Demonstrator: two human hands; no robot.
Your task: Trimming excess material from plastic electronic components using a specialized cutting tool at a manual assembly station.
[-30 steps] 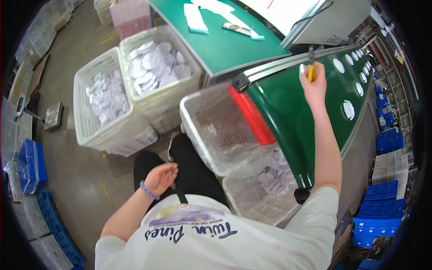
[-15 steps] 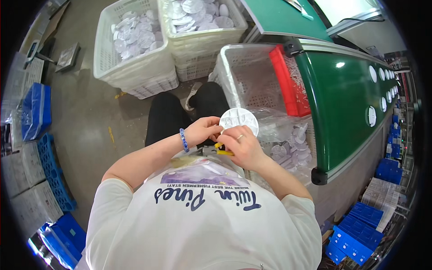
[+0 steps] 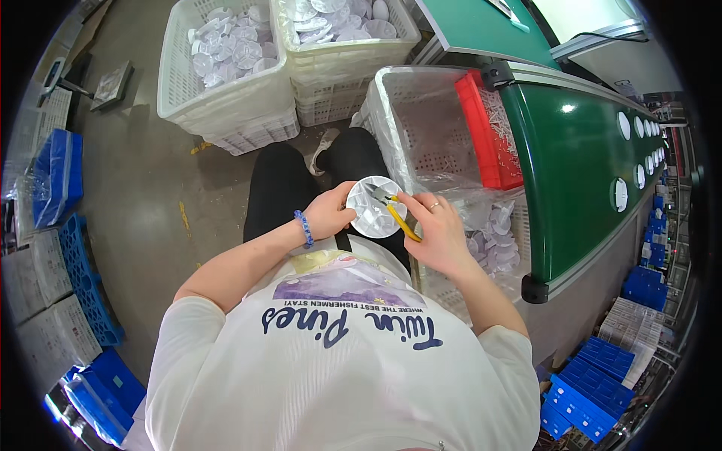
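My left hand [image 3: 331,213] holds a round white plastic disc [image 3: 374,208] over my lap. My right hand [image 3: 436,229] grips yellow-handled cutters [image 3: 392,211], whose tips rest on the disc's face. Both hands sit close together above my dark trousers. To the right stands a lined white crate [image 3: 451,161] with several similar white discs at its bottom.
Two white crates [image 3: 226,83] full of white discs stand on the floor ahead. A red tray [image 3: 489,131] of small parts hangs beside a green conveyor [image 3: 579,165] carrying white discs. Blue bins [image 3: 56,173] line the left and lower right.
My right hand came down from the conveyor to my lap. The disc and cutters are now held together between both hands, and the cutter tips have moved onto the disc.
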